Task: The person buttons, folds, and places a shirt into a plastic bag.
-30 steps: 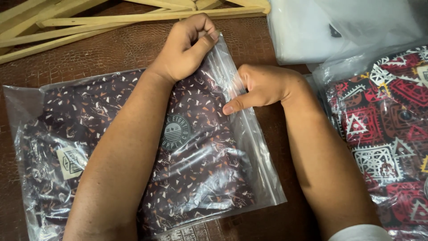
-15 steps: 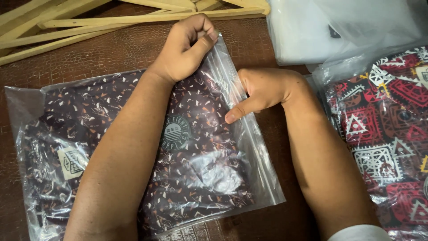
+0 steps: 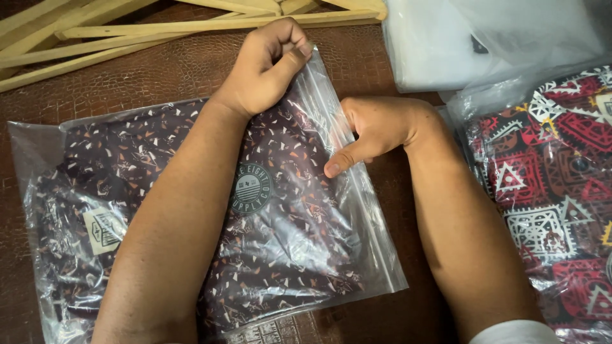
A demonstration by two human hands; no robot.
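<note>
While it lies flat on the brown textured tabletop [image 3: 191, 70], the clear zip bag [image 3: 331, 255] holds a folded dark maroon garment [image 3: 280, 248] speckled with small white and orange flecks, with a round grey-green patch [image 3: 251, 188] showing through the plastic near the middle and a pale square tag [image 3: 102, 229] towards the bag's left end. At the bag's far corner the left hand [image 3: 268, 67] is curled into a loose fist, its thumb and fingers pinched together on the plastic edge there, the forearm lying across the bag's middle. Just beside it, the right hand [image 3: 376, 127] rests on the bag's closure strip along the right-hand edge; its index finger is stretched out and pressing down on the plastic, while the other fingers are folded in against the palm, so this hand presses rather than grips. A white cuff [image 3: 516, 332] shows at the bottom of the right arm. Well to the right, touching the table's edge of view, a second bagged garment [image 3: 554, 185] in red, black and white geometric print lies near the right forearm. Beyond it, at the top right, sits a heap of empty clear plastic bags [image 3: 484, 38]. Along the top left, several pale wooden hangers [image 3: 127, 28] lie stacked, apart from the zip bag
</note>
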